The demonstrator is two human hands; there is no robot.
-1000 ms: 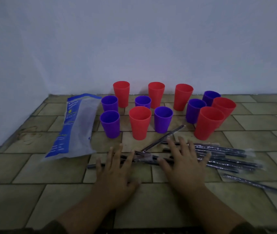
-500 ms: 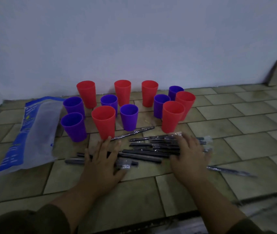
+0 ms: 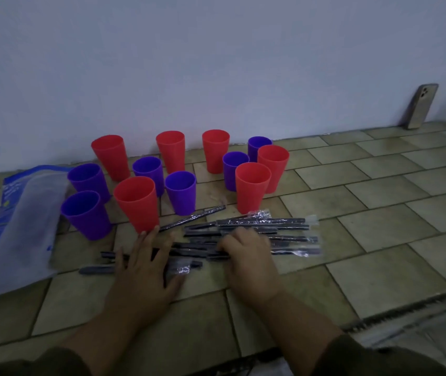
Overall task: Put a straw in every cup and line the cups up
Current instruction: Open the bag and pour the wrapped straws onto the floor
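Both hands lie on the scattered straws [image 3: 259,232] as we see it: our left hand [image 3: 145,267] is flat, palm down, fingers spread over the left end of the pile, and our right hand [image 3: 246,256] is curled, knuckles up, fingers bent down into the middle of the bundle. Whether it already pinches one straw we cannot tell, since the fingertips are hidden under the hand.

We judge that the flat left hand is there to pin the loose, slippery wrapped straws so they do not roll, while the right one sorts or gathers them. Each straw is dark and sealed in clear film, and they lie roughly parallel on the tiled floor [image 3: 379,240], just in front of the cups; one straw [image 3: 193,217] sits askew, pointing toward a purple cup [image 3: 181,192].

The cups stand upright and empty in a loose cluster near the wall [image 3: 216,63], red and purple mixed, not in a line. The nearest red cup [image 3: 137,203] is just beyond our left fingertips. No straw is in any cup yet.

Further out, a blue and clear plastic bag [image 3: 18,226] lies flat at the left, and a phone [image 3: 421,105] leans against the wall at the far right. Both forearms reach forward from dark sleeves, wrists low.
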